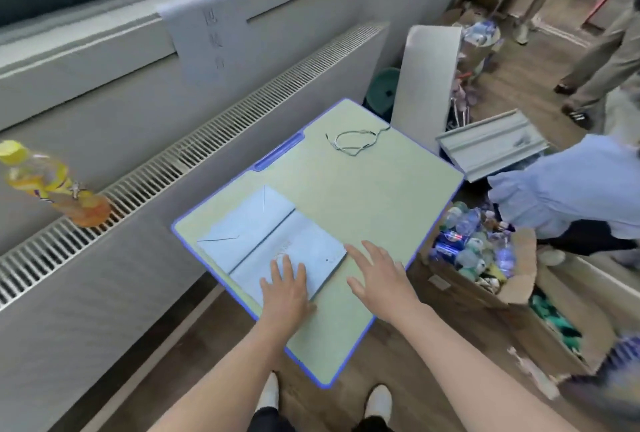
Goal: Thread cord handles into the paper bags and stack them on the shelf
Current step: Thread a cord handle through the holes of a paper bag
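Observation:
A flat, folded light-blue paper bag (266, 241) lies on the near left part of a small green desk with a blue rim (346, 196). My left hand (284, 289) rests flat on the bag's near end, fingers straight. My right hand (377, 275) hovers or rests open on the desk just right of the bag, fingers spread, holding nothing. A thin grey cord (356, 140) lies in a loose loop at the desk's far corner, well away from both hands.
A radiator grille (194, 161) runs along the wall on the left, with a yellow drink bottle (45, 182) on it. A cardboard box of bottles and cans (485, 258) stands right of the desk. Another person's blue sleeve (568, 185) reaches in at right. A white board (426, 78) leans beyond the desk.

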{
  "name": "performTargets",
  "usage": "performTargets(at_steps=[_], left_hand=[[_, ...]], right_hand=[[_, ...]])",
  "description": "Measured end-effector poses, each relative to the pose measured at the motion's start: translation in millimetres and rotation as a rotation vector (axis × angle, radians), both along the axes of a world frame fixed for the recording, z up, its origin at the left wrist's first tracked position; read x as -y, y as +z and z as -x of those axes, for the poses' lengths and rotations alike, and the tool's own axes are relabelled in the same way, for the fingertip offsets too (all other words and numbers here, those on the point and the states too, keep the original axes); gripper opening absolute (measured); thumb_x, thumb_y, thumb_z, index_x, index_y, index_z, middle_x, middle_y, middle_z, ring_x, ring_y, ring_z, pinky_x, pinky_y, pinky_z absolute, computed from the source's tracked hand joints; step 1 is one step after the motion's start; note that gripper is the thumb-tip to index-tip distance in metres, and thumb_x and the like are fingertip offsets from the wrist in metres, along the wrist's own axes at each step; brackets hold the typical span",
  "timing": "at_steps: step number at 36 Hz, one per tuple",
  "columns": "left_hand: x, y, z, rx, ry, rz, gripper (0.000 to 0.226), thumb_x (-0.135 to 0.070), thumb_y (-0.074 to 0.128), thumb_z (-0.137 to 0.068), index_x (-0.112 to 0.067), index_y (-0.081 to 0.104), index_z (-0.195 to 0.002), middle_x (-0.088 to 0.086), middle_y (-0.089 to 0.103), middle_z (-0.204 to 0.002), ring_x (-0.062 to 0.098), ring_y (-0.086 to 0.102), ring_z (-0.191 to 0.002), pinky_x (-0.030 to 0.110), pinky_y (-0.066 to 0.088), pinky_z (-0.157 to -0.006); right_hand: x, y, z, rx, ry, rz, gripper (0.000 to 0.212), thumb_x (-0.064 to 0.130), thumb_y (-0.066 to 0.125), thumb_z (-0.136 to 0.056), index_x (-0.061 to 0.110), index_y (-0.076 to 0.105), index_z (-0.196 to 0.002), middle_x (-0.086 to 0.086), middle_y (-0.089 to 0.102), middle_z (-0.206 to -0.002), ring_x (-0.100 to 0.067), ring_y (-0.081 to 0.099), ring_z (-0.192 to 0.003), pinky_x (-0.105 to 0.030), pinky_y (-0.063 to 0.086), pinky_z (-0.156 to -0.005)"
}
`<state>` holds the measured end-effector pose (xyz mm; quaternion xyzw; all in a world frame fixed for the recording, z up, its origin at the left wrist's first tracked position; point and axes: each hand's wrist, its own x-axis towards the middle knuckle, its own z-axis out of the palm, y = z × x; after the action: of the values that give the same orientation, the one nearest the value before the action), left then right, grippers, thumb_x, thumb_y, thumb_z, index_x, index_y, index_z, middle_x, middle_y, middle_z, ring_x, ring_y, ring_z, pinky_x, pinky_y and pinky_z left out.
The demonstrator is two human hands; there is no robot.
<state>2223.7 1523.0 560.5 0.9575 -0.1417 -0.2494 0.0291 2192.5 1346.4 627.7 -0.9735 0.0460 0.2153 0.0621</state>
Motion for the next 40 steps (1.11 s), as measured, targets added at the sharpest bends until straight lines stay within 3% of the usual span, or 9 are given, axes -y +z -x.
performTargets(at_steps=[5, 9, 12, 18, 25, 29, 33, 36, 40], left_hand=[[19, 1, -12, -0.019, 0.006, 0.076, 0.043, -0.038, 0.037, -0.102, -0.006, 0.041, -0.13, 0.019, 0.034, -0.145, 0.037, 0.029, -0.136, 0.044, 0.042, -0.092], [34, 29, -18, -0.063, 0.194, 0.287, 0.016, -0.019, 0.036, -0.098, -0.014, 0.047, -0.087, 0.009, 0.058, -0.082, 0.03, 0.06, -0.086, 0.036, 0.043, -0.069], [46, 42, -10, 0.012, 0.406, 0.386, 0.02, -0.014, 0.036, -0.098, -0.016, 0.045, -0.08, 0.004, 0.054, -0.071, 0.029, 0.055, -0.068, 0.031, 0.034, -0.057], [91, 83, 0, 0.204, 0.604, 0.554, 0.022, -0.016, 0.037, -0.098, -0.009, 0.047, -0.081, 0.016, 0.055, -0.071, 0.041, 0.055, -0.078, 0.04, 0.031, -0.062], [131, 128, -10, 0.408, 0.823, 0.7, 0.039, -0.006, 0.041, -0.098, -0.021, 0.03, -0.063, 0.024, 0.053, -0.069, 0.043, 0.048, -0.072, 0.041, 0.028, -0.061], [135, 149, -21, 0.479, 0.903, 0.877, 0.026, -0.013, 0.041, -0.095, -0.008, 0.044, -0.07, 0.009, 0.05, -0.064, 0.027, 0.041, -0.062, 0.038, 0.033, -0.06], [136, 174, -38, 0.444, 0.922, 1.074, 0.031, -0.009, 0.04, -0.096, -0.029, 0.053, -0.117, -0.001, 0.068, -0.085, 0.014, 0.06, -0.072, 0.025, 0.044, -0.061], [141, 182, -55, 0.395, 0.856, 1.132, 0.053, -0.002, 0.038, -0.092, -0.035, 0.048, -0.132, 0.007, 0.068, -0.094, 0.021, 0.061, -0.076, 0.018, 0.044, -0.061], [140, 172, -81, 0.325, 0.9, 1.172, 0.047, -0.004, 0.051, -0.09, -0.025, 0.056, -0.132, -0.008, 0.065, -0.117, 0.011, 0.061, -0.102, 0.012, 0.046, -0.077]], right_hand=[[26, -13, -23, 0.027, 0.06, -0.066, 0.061, 0.043, 0.039, -0.1, 0.037, 0.009, -0.154, 0.001, 0.01, -0.161, -0.022, 0.013, -0.147, -0.048, 0.022, -0.115], [47, -14, -41, 0.054, 0.115, -0.164, 0.061, 0.04, 0.04, -0.1, 0.034, 0.011, -0.154, -0.002, 0.012, -0.161, -0.021, 0.015, -0.147, -0.046, 0.023, -0.115], [61, -8, -53, 0.078, 0.104, -0.307, 0.061, 0.04, 0.041, -0.101, 0.03, 0.014, -0.155, -0.004, 0.017, -0.16, -0.021, 0.017, -0.147, -0.045, 0.025, -0.115], [82, 16, -79, 0.082, 0.045, -0.673, 0.063, 0.037, 0.049, -0.098, 0.022, 0.021, -0.153, -0.007, 0.039, -0.147, -0.023, 0.041, -0.134, -0.039, 0.036, -0.108], [83, 50, -107, 0.101, -0.019, -1.061, 0.063, 0.032, 0.06, -0.093, 0.039, 0.027, -0.147, 0.004, 0.063, -0.119, -0.012, 0.067, -0.093, -0.028, 0.054, -0.076], [78, 81, -125, 0.102, -0.102, -1.242, 0.052, 0.021, 0.06, -0.094, 0.032, 0.039, -0.14, 0.006, 0.062, -0.106, -0.008, 0.065, -0.078, -0.032, 0.06, -0.064], [81, 103, -143, 0.122, -0.059, -1.242, 0.018, 0.015, 0.056, -0.093, 0.012, 0.065, -0.109, -0.007, 0.071, -0.098, -0.018, 0.071, -0.075, -0.043, 0.061, -0.065], [83, 114, -157, 0.161, -0.006, -1.201, 0.016, 0.015, 0.053, -0.096, 0.015, 0.068, -0.102, -0.002, 0.071, -0.095, -0.017, 0.071, -0.07, -0.039, 0.06, -0.063], [93, 100, -175, 0.15, 0.099, -0.999, 0.021, 0.02, 0.05, -0.097, 0.026, 0.069, -0.106, 0.007, 0.071, -0.099, -0.009, 0.068, -0.086, -0.028, 0.053, -0.078]])
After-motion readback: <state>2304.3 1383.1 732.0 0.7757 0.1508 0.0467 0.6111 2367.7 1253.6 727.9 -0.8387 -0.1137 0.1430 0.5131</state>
